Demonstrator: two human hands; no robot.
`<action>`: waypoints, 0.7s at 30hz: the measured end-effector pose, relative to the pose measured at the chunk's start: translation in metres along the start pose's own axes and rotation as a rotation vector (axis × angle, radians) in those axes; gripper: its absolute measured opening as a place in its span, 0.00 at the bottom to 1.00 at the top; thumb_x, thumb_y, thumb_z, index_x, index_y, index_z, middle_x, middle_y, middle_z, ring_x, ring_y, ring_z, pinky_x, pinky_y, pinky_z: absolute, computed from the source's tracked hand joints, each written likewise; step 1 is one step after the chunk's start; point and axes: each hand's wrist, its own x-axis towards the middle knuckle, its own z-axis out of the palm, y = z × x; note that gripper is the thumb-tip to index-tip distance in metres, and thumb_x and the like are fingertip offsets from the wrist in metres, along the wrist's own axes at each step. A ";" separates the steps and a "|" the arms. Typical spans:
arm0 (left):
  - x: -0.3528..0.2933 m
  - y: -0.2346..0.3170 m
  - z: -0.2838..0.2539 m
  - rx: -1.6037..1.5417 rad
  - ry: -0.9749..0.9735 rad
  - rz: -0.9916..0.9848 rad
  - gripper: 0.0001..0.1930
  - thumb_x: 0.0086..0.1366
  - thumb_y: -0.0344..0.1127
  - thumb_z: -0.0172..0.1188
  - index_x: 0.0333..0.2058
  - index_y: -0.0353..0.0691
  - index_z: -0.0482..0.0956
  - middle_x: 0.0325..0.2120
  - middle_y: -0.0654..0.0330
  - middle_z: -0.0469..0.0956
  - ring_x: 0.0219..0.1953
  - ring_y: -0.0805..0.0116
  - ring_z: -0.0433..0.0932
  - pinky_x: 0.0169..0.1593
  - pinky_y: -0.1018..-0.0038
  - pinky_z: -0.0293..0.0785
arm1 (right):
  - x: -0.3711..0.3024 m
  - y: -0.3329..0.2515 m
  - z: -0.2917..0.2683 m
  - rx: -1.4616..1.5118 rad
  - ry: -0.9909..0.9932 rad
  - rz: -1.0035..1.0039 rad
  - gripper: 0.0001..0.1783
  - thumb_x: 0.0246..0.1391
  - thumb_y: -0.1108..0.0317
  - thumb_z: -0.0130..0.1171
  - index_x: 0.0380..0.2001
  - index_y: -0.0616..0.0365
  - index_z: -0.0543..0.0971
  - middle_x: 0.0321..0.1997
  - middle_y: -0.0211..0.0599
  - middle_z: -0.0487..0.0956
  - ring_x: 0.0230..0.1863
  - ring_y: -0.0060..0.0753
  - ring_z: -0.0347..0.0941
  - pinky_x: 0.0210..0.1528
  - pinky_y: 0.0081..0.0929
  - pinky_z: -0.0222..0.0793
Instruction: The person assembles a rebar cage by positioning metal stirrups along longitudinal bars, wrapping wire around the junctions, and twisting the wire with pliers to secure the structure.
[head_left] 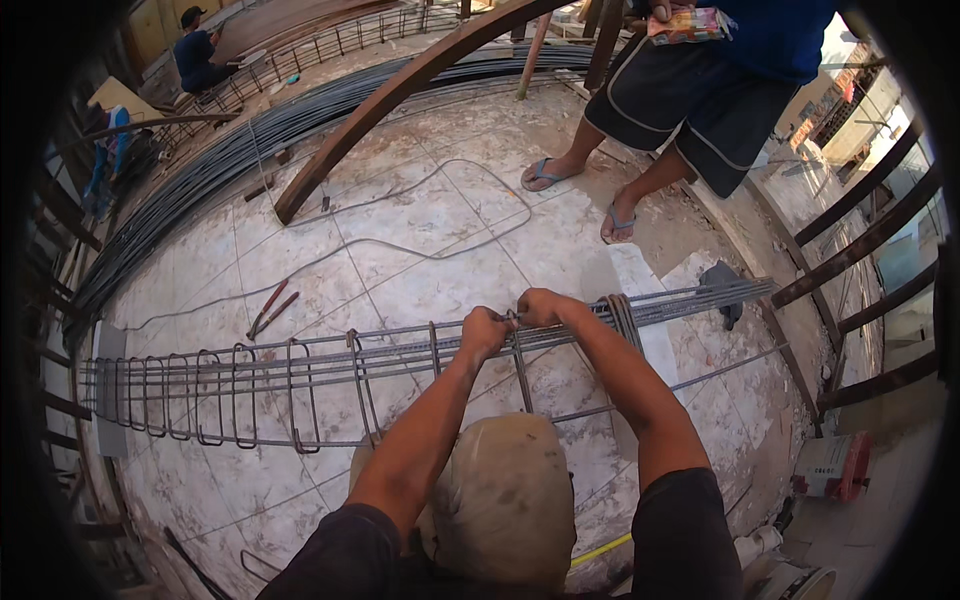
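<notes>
A long rebar cage (270, 375) lies across the floor in front of me, its square stirrups spaced along straight bars. My left hand (484, 333) is closed at the upper bars, fingers pinched at the top of one stirrup (521, 370). Right beside it, my right hand (541, 307) is also closed, at the same stirrup's top corner; the fingers hide the exact contact and any tie wire. Several loose stirrups (624, 322) hang bunched on the bars to the right. Red-handled pliers or cutters (270, 312) rest on the tiles beyond the cage.
A person in dark shorts (665, 110) stands beyond the cage, holding a colourful packet (690, 25). Bundled rebar (190, 200) curves along the far left. A bent thin rod (430, 257) and a slanting brown beam (400, 90) cross the floor area. Two more people sit farther off.
</notes>
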 end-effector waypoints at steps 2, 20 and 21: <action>0.011 -0.007 0.016 -0.065 0.002 -0.009 0.20 0.57 0.48 0.73 0.27 0.31 0.87 0.17 0.51 0.82 0.22 0.59 0.83 0.33 0.64 0.77 | 0.023 0.034 -0.006 0.293 -0.147 -0.021 0.16 0.49 0.63 0.68 0.40 0.60 0.88 0.36 0.37 0.87 0.34 0.31 0.79 0.39 0.35 0.77; -0.007 -0.037 0.014 -0.195 -0.026 -0.098 0.19 0.58 0.45 0.72 0.33 0.30 0.88 0.20 0.49 0.83 0.24 0.60 0.84 0.34 0.64 0.78 | 0.061 0.041 0.016 0.724 -0.661 0.172 0.15 0.66 0.57 0.59 0.38 0.59 0.84 0.32 0.31 0.82 0.31 0.26 0.75 0.37 0.27 0.73; -0.006 -0.035 0.013 -0.188 -0.037 -0.074 0.19 0.59 0.45 0.72 0.35 0.30 0.88 0.20 0.51 0.83 0.21 0.65 0.82 0.31 0.66 0.78 | 0.061 0.045 0.017 0.724 -0.664 0.179 0.15 0.66 0.57 0.59 0.38 0.59 0.84 0.32 0.31 0.82 0.31 0.26 0.75 0.37 0.27 0.73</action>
